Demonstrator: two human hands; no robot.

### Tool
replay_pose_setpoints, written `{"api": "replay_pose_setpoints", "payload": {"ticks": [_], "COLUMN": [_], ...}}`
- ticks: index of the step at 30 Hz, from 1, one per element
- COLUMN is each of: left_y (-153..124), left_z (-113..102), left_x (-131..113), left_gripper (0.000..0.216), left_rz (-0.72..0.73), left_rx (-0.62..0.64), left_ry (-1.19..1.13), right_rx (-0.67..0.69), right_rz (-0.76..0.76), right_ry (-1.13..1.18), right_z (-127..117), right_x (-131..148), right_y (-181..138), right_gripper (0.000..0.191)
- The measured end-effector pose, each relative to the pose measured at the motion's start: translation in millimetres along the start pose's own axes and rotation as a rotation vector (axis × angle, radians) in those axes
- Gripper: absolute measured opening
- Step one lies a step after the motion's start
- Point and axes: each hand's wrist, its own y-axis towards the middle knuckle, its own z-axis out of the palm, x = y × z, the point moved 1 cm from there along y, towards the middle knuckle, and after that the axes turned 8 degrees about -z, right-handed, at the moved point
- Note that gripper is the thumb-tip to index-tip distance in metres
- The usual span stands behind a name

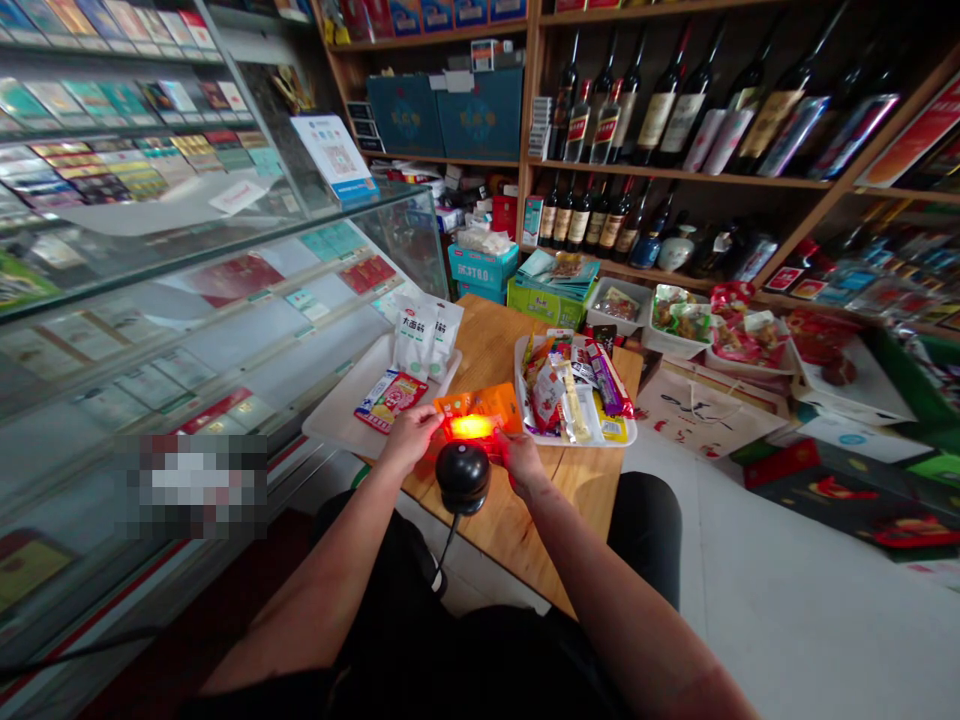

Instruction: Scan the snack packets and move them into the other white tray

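An orange snack packet (496,402) is stretched between my two hands above the wooden table. My left hand (411,437) pinches its left edge, and my right hand (520,460) grips its lower right side. Right in front of the packet stands a round black barcode scanner (462,474), whose red-orange light falls brightly on the packet. To the left, a white tray (337,412) holds white snack bags (420,338) and a red-and-blue packet (391,398). On the right, another white tray (631,434) is heaped with mixed small snack packets (570,385).
The small wooden table (525,510) stands between my legs. A glass display counter (247,290) runs along the left. Beyond the table are a green box (546,300) and a blue box (482,266). Shelves of bottles (660,115) rise behind; a paper bag (705,408) stands at right.
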Motion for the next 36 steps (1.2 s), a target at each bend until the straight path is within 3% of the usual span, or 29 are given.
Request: {"api": "replay_pose_setpoints", "payload": {"ticks": [5, 10, 20, 28, 32, 36], "left_y": [3.2, 6.8, 14.2, 11.8, 18.6, 27.7], "left_z": [1.2, 3.8, 4.6, 37.3, 54.1, 66.9], "left_x": [-3.5, -5.5, -55.1, -101.8, -122.3, -136.4], "left_gripper": [0.022, 0.018, 0.032, 0.044, 0.047, 0.051], "left_rz": [-0.026, -0.057, -0.033, -0.154, -0.177, -0.181], "left_rx": [0.052, -0.003, -0.153, 0.093, 0.186, 0.181], "left_ry": [0.025, -0.082, -0.078, -0.499, -0.647, -0.653], "right_rx": [-0.013, -0.025, -0.075, -0.085, -0.088, -0.037], "right_rz": [0.029, 0.0, -0.289, -0.449, -0.567, -0.681], "right_ry": [-0.027, -0.078, -0.331, -0.327, -0.584, -0.864], "right_z": [-3.3, -2.5, -2.7, -17.0, -30.6, -36.8], "right_x": [-5.2, -1.0, 45.4, 118.1, 146.2, 148.8], "right_y": [3.0, 2.8, -2.1, -24.3, -21.8, -26.6], "right_gripper": [0.035, 0.035, 0.036, 0.038, 0.034, 0.03]}}
